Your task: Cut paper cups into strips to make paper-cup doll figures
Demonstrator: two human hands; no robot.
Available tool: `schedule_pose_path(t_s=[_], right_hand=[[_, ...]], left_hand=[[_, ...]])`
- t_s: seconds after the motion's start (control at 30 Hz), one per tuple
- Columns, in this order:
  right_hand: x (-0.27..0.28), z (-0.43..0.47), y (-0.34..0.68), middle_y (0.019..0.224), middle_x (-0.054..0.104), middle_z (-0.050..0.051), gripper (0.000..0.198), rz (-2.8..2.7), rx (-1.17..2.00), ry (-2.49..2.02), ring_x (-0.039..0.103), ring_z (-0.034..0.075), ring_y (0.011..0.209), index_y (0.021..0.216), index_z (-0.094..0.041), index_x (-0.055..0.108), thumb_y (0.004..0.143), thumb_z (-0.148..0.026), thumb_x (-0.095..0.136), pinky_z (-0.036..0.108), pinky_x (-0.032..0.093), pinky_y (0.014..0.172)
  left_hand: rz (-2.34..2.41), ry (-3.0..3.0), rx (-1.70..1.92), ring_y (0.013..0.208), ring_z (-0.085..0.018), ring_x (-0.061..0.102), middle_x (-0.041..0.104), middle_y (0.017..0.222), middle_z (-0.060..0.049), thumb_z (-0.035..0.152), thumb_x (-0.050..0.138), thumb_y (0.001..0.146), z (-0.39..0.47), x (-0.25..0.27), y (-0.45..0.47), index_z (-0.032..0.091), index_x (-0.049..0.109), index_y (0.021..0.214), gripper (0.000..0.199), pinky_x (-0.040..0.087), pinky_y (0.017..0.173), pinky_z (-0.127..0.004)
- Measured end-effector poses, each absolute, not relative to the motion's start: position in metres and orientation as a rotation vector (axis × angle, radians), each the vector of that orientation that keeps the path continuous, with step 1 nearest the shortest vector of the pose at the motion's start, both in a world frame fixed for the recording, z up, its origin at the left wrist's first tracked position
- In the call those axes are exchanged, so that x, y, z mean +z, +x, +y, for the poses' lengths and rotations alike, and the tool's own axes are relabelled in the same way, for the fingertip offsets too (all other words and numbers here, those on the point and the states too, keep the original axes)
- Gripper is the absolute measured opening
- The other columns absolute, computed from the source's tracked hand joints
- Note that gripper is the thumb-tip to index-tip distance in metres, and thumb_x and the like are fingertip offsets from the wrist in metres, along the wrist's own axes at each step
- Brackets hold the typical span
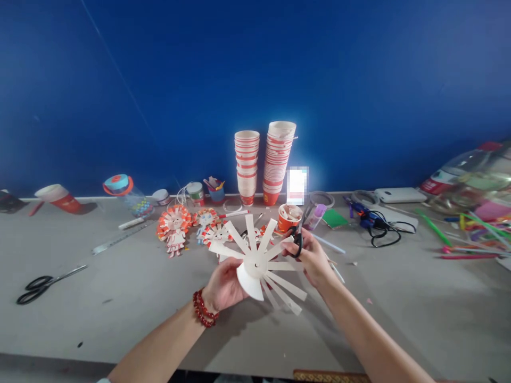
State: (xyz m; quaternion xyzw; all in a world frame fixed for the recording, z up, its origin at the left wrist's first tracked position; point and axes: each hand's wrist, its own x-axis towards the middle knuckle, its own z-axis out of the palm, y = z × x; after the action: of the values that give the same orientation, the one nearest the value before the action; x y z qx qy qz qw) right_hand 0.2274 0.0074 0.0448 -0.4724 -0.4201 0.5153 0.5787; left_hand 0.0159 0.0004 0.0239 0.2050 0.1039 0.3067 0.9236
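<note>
My left hand point(228, 285), with red beads at its wrist, grips a white paper cup point(249, 282) by its uncut side, above the table. The cup's wall is cut into several strips that fan out around its round base. In my right hand point(313, 259) is a pair of black-handled scissors point(296, 240), my fingers in the handles and the blades pointing up and away. My right fingertips are by one upper right strip; whether they pinch it I cannot tell. Behind the cup lie paper lion figures point(174, 226), partly hidden by the strips.
Two tall stacks of paper cups point(247, 165) stand against the blue wall, with a red cup of paper scraps point(289, 215) before them. Other scissors point(50, 283) lie at left. A blue glue gun point(371, 219) with a black cord, colourful straws point(475, 239) and bottles point(447, 178) occupy the right.
</note>
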Motion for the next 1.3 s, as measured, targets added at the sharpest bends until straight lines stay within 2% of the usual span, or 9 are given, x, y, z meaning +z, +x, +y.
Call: schedule_pose_path(t_s=[0.17, 0.33, 0.5, 0.67, 0.77, 0.87, 1.0, 1.13, 1.3], right_hand=[[0.048, 0.009, 0.231, 0.067, 0.063, -0.004, 0.033, -1.012, 1.182, -1.057, 0.057, 0.012, 0.051, 0.085, -0.02, 0.057, 0.061, -0.028, 0.078, 0.023, 0.044, 0.052], [0.057, 0.009, 0.233, 0.076, 0.064, -0.001, 0.036, -1.09, 1.177, -1.02, 0.057, 0.012, 0.053, 0.086, -0.021, 0.057, 0.06, -0.028, 0.08, 0.024, 0.046, 0.049], [0.064, 0.011, 0.227, 0.076, 0.063, -0.001, 0.039, -1.092, 1.203, -0.961, 0.058, 0.013, 0.056, 0.086, -0.02, 0.058, 0.058, -0.029, 0.083, 0.025, 0.049, 0.052], [0.059, 0.012, 0.236, 0.081, 0.063, 0.0, 0.029, -0.908, 0.954, -0.971, 0.061, 0.015, 0.068, 0.089, -0.022, 0.059, 0.072, -0.039, 0.076, 0.027, 0.05, 0.067], [0.05, 0.003, 0.244, 0.077, 0.063, 0.001, 0.028, -0.891, 0.906, -1.056, 0.056, 0.014, 0.063, 0.085, -0.021, 0.059, 0.077, -0.045, 0.071, 0.026, 0.047, 0.061], [0.037, -0.014, 0.241, 0.074, 0.063, 0.003, 0.031, -1.042, 1.114, -1.086, 0.052, 0.013, 0.058, 0.081, -0.018, 0.062, 0.081, -0.049, 0.065, 0.025, 0.044, 0.055], [0.022, -0.032, 0.219, 0.074, 0.062, 0.002, 0.037, -1.001, 1.29, -0.975, 0.055, 0.015, 0.061, 0.095, -0.019, 0.061, 0.071, -0.043, 0.075, 0.026, 0.045, 0.057], [0.021, -0.031, 0.203, 0.072, 0.059, -0.001, 0.032, -0.892, 1.187, -1.059, 0.051, 0.012, 0.054, 0.087, -0.02, 0.059, 0.068, -0.037, 0.078, 0.024, 0.041, 0.051], [0.027, -0.023, 0.208, 0.066, 0.058, -0.002, 0.03, -0.856, 1.071, -1.143, 0.047, 0.011, 0.05, 0.078, -0.02, 0.057, 0.064, -0.035, 0.079, 0.023, 0.038, 0.047]], left_hand=[[0.331, 0.535, 0.662, 0.119, -0.033, 0.053, 0.059, 0.128, -0.015, 0.04, 0.05, 0.089, -0.002, 0.028, 0.017, 0.013, 0.059, 0.122, 0.044, 0.04, 0.099, -0.047], [0.536, 0.67, 0.652, 0.096, -0.03, 0.065, 0.072, 0.101, -0.012, 0.028, 0.055, 0.087, -0.004, 0.031, 0.017, 0.015, 0.07, 0.102, 0.025, 0.05, 0.086, -0.045], [0.593, 0.631, 0.645, 0.085, -0.028, 0.068, 0.073, 0.092, -0.013, 0.025, 0.059, 0.084, -0.004, 0.025, 0.018, 0.014, 0.071, 0.093, 0.019, 0.053, 0.081, -0.045], [0.68, 0.393, 0.874, 0.077, -0.023, 0.07, 0.074, 0.086, -0.009, 0.019, 0.065, 0.08, 0.004, 0.017, 0.016, 0.014, 0.069, 0.084, 0.009, 0.056, 0.083, -0.043], [0.642, 0.301, 1.027, 0.076, -0.021, 0.071, 0.075, 0.085, -0.007, 0.017, 0.064, 0.081, 0.011, 0.019, 0.013, 0.013, 0.069, 0.087, 0.009, 0.058, 0.08, -0.038], [0.602, 0.259, 1.115, 0.074, -0.02, 0.072, 0.076, 0.082, -0.008, 0.014, 0.06, 0.084, 0.016, 0.021, 0.009, 0.013, 0.069, 0.087, 0.009, 0.059, 0.076, -0.035], [0.626, 0.229, 1.116, 0.076, -0.019, 0.072, 0.076, 0.081, -0.01, 0.014, 0.056, 0.086, 0.017, 0.021, 0.011, 0.011, 0.068, 0.089, 0.013, 0.059, 0.075, -0.033], [0.644, 0.256, 1.14, 0.077, -0.019, 0.072, 0.076, 0.082, -0.008, 0.015, 0.059, 0.085, 0.009, 0.021, 0.017, 0.014, 0.068, 0.095, 0.014, 0.059, 0.078, -0.035], [0.538, 0.488, 1.169, 0.099, -0.029, 0.067, 0.072, 0.104, -0.011, 0.04, 0.059, 0.085, -0.001, 0.02, 0.02, 0.016, 0.067, 0.104, 0.031, 0.055, 0.083, -0.045]])
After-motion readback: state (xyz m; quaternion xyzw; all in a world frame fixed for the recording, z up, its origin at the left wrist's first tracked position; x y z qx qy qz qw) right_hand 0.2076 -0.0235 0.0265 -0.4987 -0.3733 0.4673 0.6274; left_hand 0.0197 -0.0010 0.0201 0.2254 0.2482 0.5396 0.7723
